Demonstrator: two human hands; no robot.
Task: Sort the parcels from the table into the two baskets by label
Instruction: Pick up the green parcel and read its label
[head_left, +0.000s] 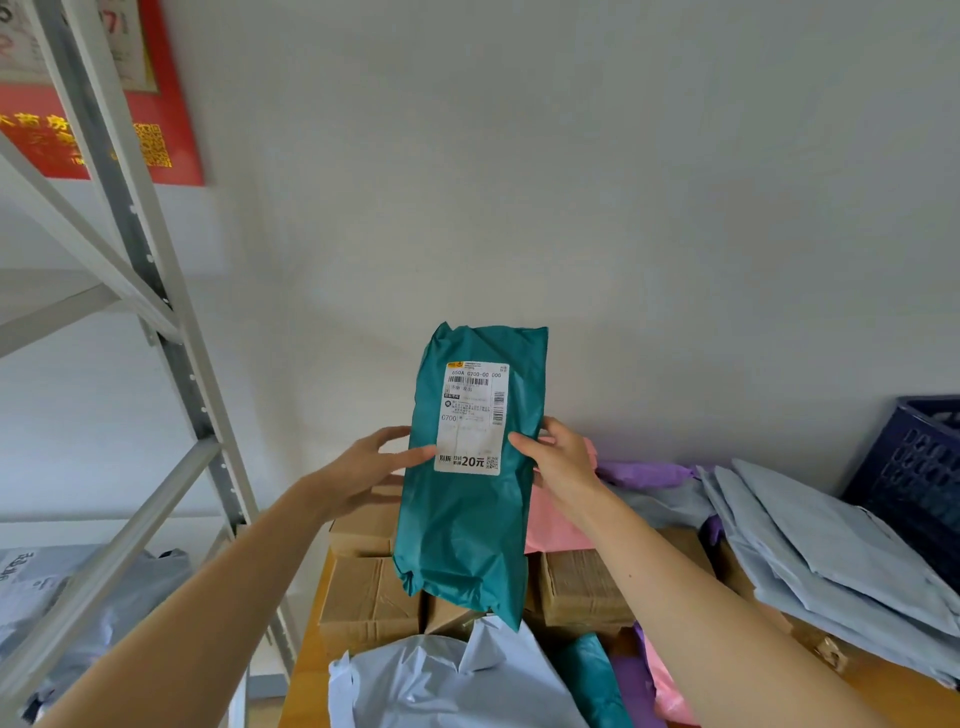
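Observation:
A teal plastic parcel with a white shipping label facing me is held upright above the table. My left hand holds its left edge, thumb on the front by the label. My right hand grips the right edge, thumb on the front and fingers behind. Below lie more parcels: brown cardboard boxes, pale blue-grey mailers, a pink bag, a purple bag and another teal bag. A dark blue basket stands at the far right.
A grey metal shelving rack stands on the left, with bagged parcels on a low shelf. The wooden table edge shows below. A white wall lies behind, with a red poster at the upper left.

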